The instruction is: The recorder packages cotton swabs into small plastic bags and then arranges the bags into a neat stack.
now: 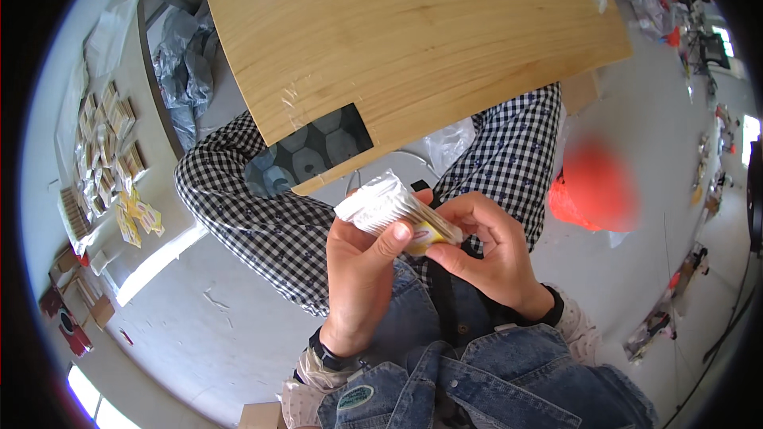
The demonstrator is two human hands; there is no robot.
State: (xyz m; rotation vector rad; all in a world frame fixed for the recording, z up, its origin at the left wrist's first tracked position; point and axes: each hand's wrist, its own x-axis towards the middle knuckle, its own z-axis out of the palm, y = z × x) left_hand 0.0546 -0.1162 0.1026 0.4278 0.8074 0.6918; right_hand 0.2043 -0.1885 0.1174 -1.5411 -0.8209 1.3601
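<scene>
Bright windows (749, 141) glare, edges bow into black, and a red object (598, 187) blurs.

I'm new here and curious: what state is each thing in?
Stick packet: held tilted; sealed or open unclear.
Left hand: curled round the packet.
Right hand: closed on the packet's yellow-labelled end.
Packets at left: loosely heaped, some in a row.
Red object: blurred, state unclear.

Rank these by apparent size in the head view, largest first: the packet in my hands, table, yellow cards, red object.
1. Table
2. Packet and red object: too alike to rank, the red one being blurred
3. Yellow cards
</scene>
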